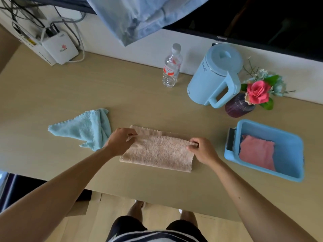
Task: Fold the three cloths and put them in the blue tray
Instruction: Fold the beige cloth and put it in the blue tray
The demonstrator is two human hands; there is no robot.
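Note:
A beige cloth (157, 152) lies folded over into a long band in the middle of the table. My left hand (120, 140) pinches its upper left corner, and my right hand (202, 149) pinches its upper right corner. A light blue cloth (83, 128) lies crumpled on the table to the left, partly under my left wrist. At the right stands the blue tray (288, 151), with a folded pink cloth (255, 154) lying in its left half.
Along the back of the table stand a clear water bottle (172, 67), a light blue kettle (215, 75) and a purple vase with a pink flower (244, 103). A white router (59, 48) with cables sits at the back left. The table's near edge (157, 203) runs just below my forearms.

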